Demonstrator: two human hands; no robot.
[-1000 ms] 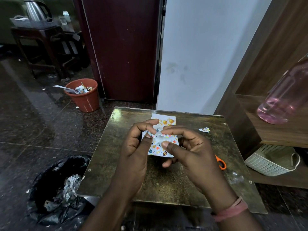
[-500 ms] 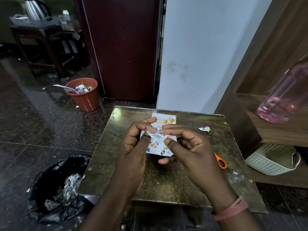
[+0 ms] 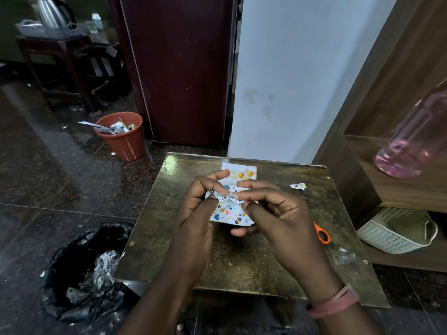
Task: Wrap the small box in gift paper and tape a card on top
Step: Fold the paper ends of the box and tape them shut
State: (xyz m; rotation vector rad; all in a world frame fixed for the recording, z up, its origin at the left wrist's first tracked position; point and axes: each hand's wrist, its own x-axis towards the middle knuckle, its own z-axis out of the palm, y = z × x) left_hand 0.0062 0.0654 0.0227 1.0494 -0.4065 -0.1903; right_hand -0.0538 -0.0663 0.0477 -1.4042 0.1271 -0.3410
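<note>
Both hands are up over the middle of the table (image 3: 242, 267): left hand (image 3: 196, 213) and right hand (image 3: 278, 218) pinch the folded paper flap on the wrapped box (image 3: 229, 215) (tape there, maybe, hard to tell). Card (image 3: 244, 174) lies just beyond, orange scissors (image 3: 323, 234) to the right.

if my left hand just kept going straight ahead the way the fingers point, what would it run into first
Most likely the birthday card, lying flat just beyond the wrapped box that your left hand pinches. Depth is unclear, so it might pass above it.
</note>
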